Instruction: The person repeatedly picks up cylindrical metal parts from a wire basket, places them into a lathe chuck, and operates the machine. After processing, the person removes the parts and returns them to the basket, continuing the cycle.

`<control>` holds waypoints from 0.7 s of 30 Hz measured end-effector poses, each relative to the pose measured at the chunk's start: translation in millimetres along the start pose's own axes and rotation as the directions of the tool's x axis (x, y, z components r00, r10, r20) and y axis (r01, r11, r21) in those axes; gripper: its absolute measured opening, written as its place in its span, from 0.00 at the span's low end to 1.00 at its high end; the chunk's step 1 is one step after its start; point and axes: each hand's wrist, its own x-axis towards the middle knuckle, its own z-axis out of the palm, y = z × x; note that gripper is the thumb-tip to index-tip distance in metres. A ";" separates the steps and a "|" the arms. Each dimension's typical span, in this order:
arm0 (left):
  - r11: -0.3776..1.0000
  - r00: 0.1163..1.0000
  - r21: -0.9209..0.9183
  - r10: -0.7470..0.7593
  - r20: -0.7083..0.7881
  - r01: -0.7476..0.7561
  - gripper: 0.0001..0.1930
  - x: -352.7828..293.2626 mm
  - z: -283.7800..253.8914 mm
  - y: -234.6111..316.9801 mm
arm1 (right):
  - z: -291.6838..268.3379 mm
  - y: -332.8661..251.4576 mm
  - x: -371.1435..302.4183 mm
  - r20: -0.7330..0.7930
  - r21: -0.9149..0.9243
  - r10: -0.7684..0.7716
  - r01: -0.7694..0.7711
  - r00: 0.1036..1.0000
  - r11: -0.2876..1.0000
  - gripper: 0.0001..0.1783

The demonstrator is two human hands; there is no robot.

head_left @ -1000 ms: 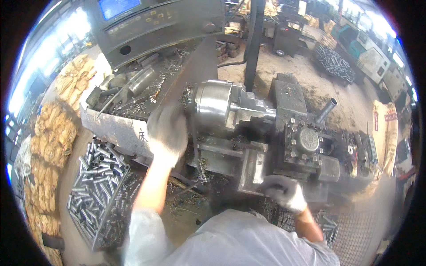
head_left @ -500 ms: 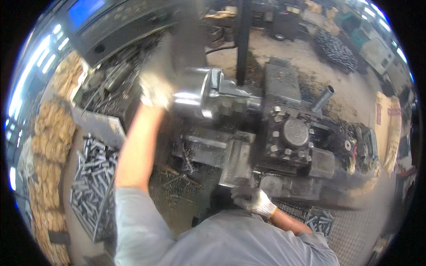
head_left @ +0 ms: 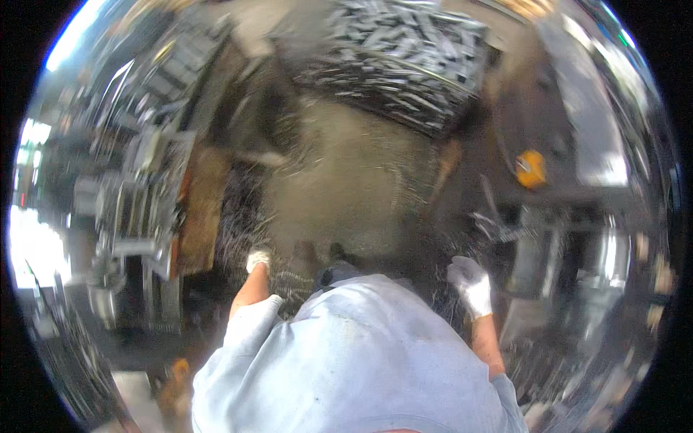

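Observation:
My left hand (head_left: pixel 258 260), in a pale work glove, hangs low beside my body on the left. Its fingers are small and smeared by motion, and no object shows in it. On the other side my right hand (head_left: pixel 471 283), in a white glove with greyish fingers, is held away from my body. Its fingers stretch forward, and nothing is visible in them. Neither hand appears to touch anything. My grey shirt fills the lower middle of the view.
Ahead stands a large dark bin (head_left: pixel 375 105) heaped with grey metal pieces (head_left: pixel 411 43). To my left is a rack of blurred metal parts (head_left: pixel 137 209) with a rusty brown side (head_left: pixel 202 209). A yellow object (head_left: pixel 530 169) lies at the right. Stained floor (head_left: pixel 339 173) stretches between.
My view has swung from the machine to the floor and bin. My left hand has left the machine's cylindrical part and dropped to my side; my right hand has come away from the machine's front.

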 end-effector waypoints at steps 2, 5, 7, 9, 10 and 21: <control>0.951 0.976 -0.259 -0.198 -0.088 0.169 0.19 2.0 47.1 -125.7 | 57.5 -33.3 32.6 0.101 -0.387 -0.224 0.246 0.969 0.889 0.20; 0.984 0.978 -0.148 -0.119 -0.172 0.094 0.18 -35.1 132.9 -233.2 | 152.8 -76.1 71.6 0.383 -0.467 -0.294 0.458 0.876 0.756 0.22; 0.989 0.966 -0.134 -0.097 -0.241 0.065 0.19 -68.8 184.6 -263.9 | 206.9 -100.8 82.8 0.516 -0.499 -0.266 0.538 0.814 0.679 0.23; 0.966 0.961 -0.074 -0.237 0.139 0.249 0.17 -94.3 229.9 -259.4 | 259.8 -123.6 85.4 0.639 -0.472 -0.268 0.643 0.721 0.604 0.24; 0.883 0.893 -0.405 -0.362 -0.266 0.238 0.19 -115.7 250.4 -240.5 | 282.3 -135.5 88.1 0.691 -0.443 -0.272 0.690 0.670 0.573 0.24; 0.529 0.610 -0.314 -0.607 0.510 0.788 0.26 -236.1 193.2 -155.5 | 531.7 -267.1 132.4 0.964 -0.041 -0.249 0.975 0.096 0.217 0.16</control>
